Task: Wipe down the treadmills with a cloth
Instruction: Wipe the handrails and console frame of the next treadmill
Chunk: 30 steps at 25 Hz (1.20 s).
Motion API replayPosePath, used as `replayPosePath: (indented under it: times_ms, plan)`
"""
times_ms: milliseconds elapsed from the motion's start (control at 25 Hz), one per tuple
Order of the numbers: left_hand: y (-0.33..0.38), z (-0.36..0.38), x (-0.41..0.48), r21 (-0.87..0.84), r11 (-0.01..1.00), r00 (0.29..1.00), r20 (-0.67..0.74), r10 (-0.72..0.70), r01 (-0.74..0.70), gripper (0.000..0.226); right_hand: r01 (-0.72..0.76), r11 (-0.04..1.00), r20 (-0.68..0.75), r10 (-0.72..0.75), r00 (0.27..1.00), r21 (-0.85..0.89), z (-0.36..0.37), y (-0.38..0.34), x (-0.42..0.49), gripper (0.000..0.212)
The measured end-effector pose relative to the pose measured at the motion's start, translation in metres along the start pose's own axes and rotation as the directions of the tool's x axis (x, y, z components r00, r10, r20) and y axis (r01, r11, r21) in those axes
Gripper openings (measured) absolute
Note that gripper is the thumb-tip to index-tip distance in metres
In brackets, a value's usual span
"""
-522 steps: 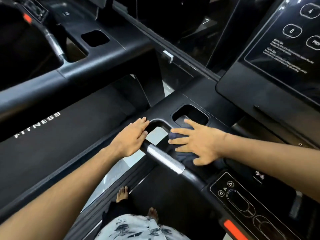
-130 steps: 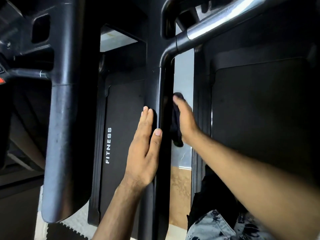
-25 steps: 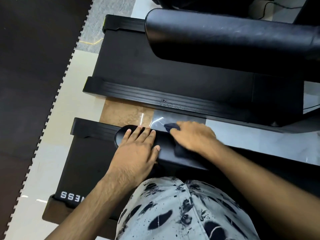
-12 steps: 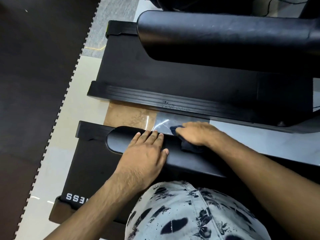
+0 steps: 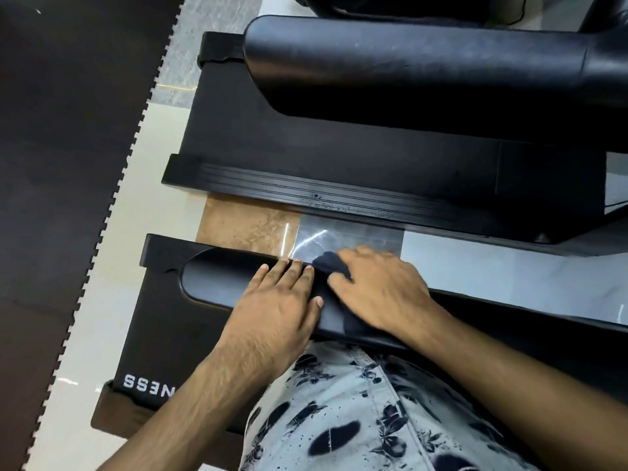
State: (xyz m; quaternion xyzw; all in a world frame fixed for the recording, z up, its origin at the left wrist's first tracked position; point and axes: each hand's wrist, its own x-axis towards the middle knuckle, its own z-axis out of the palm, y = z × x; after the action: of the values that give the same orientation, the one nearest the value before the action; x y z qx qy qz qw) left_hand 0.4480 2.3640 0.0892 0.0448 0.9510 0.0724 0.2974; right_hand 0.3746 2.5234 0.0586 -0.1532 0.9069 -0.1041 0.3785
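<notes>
Beneath right hand (image 5: 380,290), cloth (image 5: 331,263); handrail (image 5: 217,280) crosswise

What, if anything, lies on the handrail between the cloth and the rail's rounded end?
The left hand lies flat on the handrail, right beside the cloth under the right hand, between it and the rounded end. Nothing else visible lies on the rail past that hand.

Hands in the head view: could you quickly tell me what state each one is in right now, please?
Left hand: open, flat on the handrail.
Right hand: closed on the dark cloth, against the handrail.
</notes>
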Motion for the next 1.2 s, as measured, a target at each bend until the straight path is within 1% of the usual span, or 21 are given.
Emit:
replayPosePath:
  times_ms: [40,120,160,200,320,360,440,480,520,600,680,720,800,840,880,920,960,1000,1080,1120,1200]
  plan:
    - [0.002,0.0,0.002,0.009,1.0,1.0,0.011,0.02,-0.02,0.088,0.03,1.0,0.012,-0.03,0.999,0.008,-0.001,0.002,-0.001,0.04]
    - [0.003,-0.001,0.006,0.018,0.997,0.997,0.024,0.072,-0.073,0.087,-0.141,0.99,0.186,0.136,0.973,0.013,-0.015,0.013,0.022,0.046]
    - [0.004,-0.001,0.008,0.019,0.996,0.996,0.027,0.089,-0.089,0.086,-0.188,0.982,0.229,0.18,0.957,0.016,-0.017,0.02,0.03,0.05]
    - [0.006,-0.002,0.009,0.017,0.994,0.994,0.034,0.107,-0.107,0.084,-0.204,0.979,0.237,0.196,0.952,0.011,-0.017,0.023,0.028,0.052]
    - [0.01,-0.004,0.017,0.002,0.988,0.986,0.068,0.153,-0.154,0.065,-0.124,0.992,0.08,0.123,0.989,0.013,-0.007,0.021,0.002,0.042]
    - [0.01,-0.004,0.02,0.008,0.986,0.983,0.082,0.165,-0.166,0.063,-0.121,0.993,0.074,0.12,0.99,0.012,-0.006,0.027,0.002,0.04]
    - [0.011,-0.004,0.021,0.022,0.983,0.978,0.099,0.181,-0.184,0.062,-0.317,0.948,0.189,0.314,0.93,-0.015,-0.013,0.041,0.018,0.048]
    - [0.012,-0.004,0.021,0.022,0.981,0.976,0.108,0.188,-0.192,0.062,-0.372,0.928,0.198,0.369,0.908,-0.019,-0.012,0.044,0.019,0.053]
    - [0.014,-0.005,0.022,0.017,0.979,0.973,0.115,0.202,-0.205,0.062,-0.373,0.928,0.169,0.371,0.913,-0.024,-0.011,0.043,0.013,0.054]
    - [0.018,-0.007,0.026,-0.029,0.976,0.969,0.12,0.217,-0.215,0.062,-0.247,0.968,0.053,0.249,0.967,-0.047,-0.005,0.028,-0.006,0.048]
    - [0.022,-0.008,0.03,-0.062,0.974,0.966,0.131,0.223,-0.216,0.063,-0.175,0.985,0.052,0.175,0.983,-0.011,-0.006,0.035,-0.01,0.045]
    - [0.025,-0.008,0.033,-0.058,0.972,0.962,0.138,0.235,-0.229,0.063,-0.283,0.959,0.145,0.281,0.949,-0.004,-0.014,0.049,-0.002,0.049]
    - [0.034,-0.007,0.033,-0.051,0.966,0.952,0.163,0.259,-0.254,0.063,-0.426,0.905,0.234,0.418,0.878,-0.016,-0.02,0.072,0.005,0.059]
    - [0.04,-0.007,0.034,-0.049,0.962,0.948,0.168,0.272,-0.268,0.063,-0.404,0.915,0.222,0.397,0.891,-0.016,-0.018,0.075,-0.001,0.058]
    - [0.045,-0.006,0.036,-0.05,0.96,0.946,0.164,0.28,-0.276,0.064,-0.327,0.945,0.18,0.325,0.928,-0.021,-0.016,0.067,-0.012,0.053]
    - [0.05,-0.005,0.037,-0.052,0.961,0.947,0.161,0.278,-0.273,0.064,-0.231,0.973,0.092,0.23,0.969,-0.004,-0.01,0.064,-0.021,0.047]
    - [0.054,-0.005,0.038,-0.051,0.962,0.948,0.161,0.274,-0.27,0.064,-0.173,0.985,0.057,0.172,0.983,0.017,-0.008,0.063,-0.026,0.042]
    - [0.057,-0.004,0.039,-0.048,0.962,0.948,0.162,0.273,-0.269,0.064,-0.182,0.983,0.064,0.181,0.981,0.009,-0.01,0.073,-0.023,0.041]
    - [0.065,-0.004,0.04,-0.043,0.96,0.947,0.162,0.278,-0.275,0.064,-0.384,0.923,0.181,0.381,0.907,-0.023,-0.019,0.096,-0.011,0.05]
    - [0.069,-0.005,0.039,-0.045,0.959,0.945,0.165,0.283,-0.28,0.063,-0.407,0.913,0.206,0.403,0.892,-0.023,-0.019,0.1,-0.012,0.053]
    - [0.077,-0.006,0.039,-0.047,0.956,0.944,0.155,0.292,-0.288,0.063,-0.268,0.963,0.103,0.27,0.957,-0.036,-0.01,0.093,-0.03,0.049]
